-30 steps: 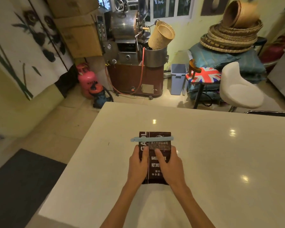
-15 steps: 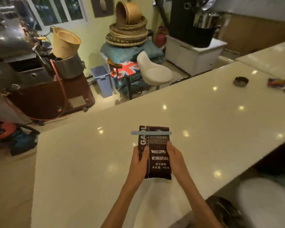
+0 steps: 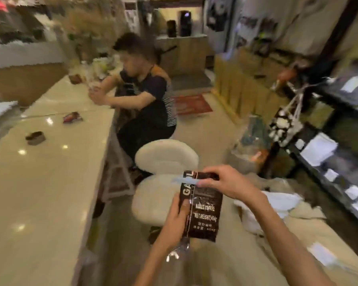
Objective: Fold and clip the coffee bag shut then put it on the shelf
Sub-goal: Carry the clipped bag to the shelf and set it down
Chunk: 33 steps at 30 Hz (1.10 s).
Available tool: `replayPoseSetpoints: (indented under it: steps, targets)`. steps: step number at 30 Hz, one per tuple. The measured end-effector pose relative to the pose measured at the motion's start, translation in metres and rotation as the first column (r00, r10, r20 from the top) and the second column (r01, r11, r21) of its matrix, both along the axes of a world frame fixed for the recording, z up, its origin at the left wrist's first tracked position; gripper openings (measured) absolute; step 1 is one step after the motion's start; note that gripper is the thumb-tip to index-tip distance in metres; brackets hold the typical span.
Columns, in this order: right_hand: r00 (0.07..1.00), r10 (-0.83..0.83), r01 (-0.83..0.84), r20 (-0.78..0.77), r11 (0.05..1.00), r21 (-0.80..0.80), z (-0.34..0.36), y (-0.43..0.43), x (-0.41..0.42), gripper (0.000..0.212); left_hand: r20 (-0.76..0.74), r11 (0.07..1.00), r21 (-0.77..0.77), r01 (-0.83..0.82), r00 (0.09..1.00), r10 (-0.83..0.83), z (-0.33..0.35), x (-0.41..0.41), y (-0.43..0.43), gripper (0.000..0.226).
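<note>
The dark brown coffee bag (image 3: 205, 211) with white lettering is held upright in the air, off the counter, above the floor. A pale blue clip (image 3: 184, 180) runs across its folded top. My left hand (image 3: 177, 221) grips the bag's lower left edge. My right hand (image 3: 227, 182) holds the top right corner at the clip. A dark shelf unit (image 3: 327, 157) with white labels stands at the right, apart from the bag.
The cream counter (image 3: 39, 193) runs along the left with a small dark dish (image 3: 35, 137) and a wrapper (image 3: 71, 117) on it. A white stool (image 3: 165, 162) stands just beyond the bag. A person (image 3: 145, 96) sits at the counter farther on. Bags (image 3: 250, 149) lie by the shelf.
The bag has been lifted off the counter. The view has swung right, from the counter toward the shelf side. My right hand moved from the bag's side up to its clipped top.
</note>
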State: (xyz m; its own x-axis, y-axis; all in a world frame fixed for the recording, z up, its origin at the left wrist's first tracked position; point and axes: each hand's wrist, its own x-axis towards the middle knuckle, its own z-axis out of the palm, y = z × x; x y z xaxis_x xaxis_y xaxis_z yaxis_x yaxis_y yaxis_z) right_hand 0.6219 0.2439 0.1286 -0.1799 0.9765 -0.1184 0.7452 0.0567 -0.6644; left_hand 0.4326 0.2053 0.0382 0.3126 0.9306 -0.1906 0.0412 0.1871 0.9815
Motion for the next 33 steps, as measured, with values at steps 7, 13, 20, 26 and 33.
replayPoseSetpoints:
  steps: [7, 13, 20, 26, 33]
  targets:
    - [0.824, -0.566, 0.561, 0.015, 0.819, 0.119, -0.001, -0.126, 0.237, 0.025, -0.003, 0.806, 0.029, 0.591, 0.807, -0.591, -0.019, 0.248, -0.004, 0.072]
    - [0.646, -0.72, 0.735, 0.255, 0.676, 0.047, -0.006, -0.215, 0.336, 0.039, -0.056, 0.563, 0.024, 0.826, 0.563, -0.825, -0.04, 0.387, -0.026, 0.062]
    - [0.354, -0.883, 0.919, 0.307, 0.389, 0.059, -0.028, -0.263, 0.399, 0.033, -0.132, 0.027, -0.014, 1.0, 0.025, -0.991, -0.058, 0.52, -0.037, 0.069]
    - [0.213, -0.929, 0.974, 0.302, 0.228, 0.013, -0.029, -0.258, 0.441, 0.033, -0.208, -0.104, -0.04, 0.994, -0.11, -0.972, -0.069, 0.597, -0.029, 0.076]
    - [0.031, -0.879, 0.998, 0.476, 0.055, 0.037, -0.067, -0.277, 0.499, 0.05, -0.412, -0.229, -0.018, 0.973, -0.216, -0.885, -0.084, 0.666, -0.036, 0.076]
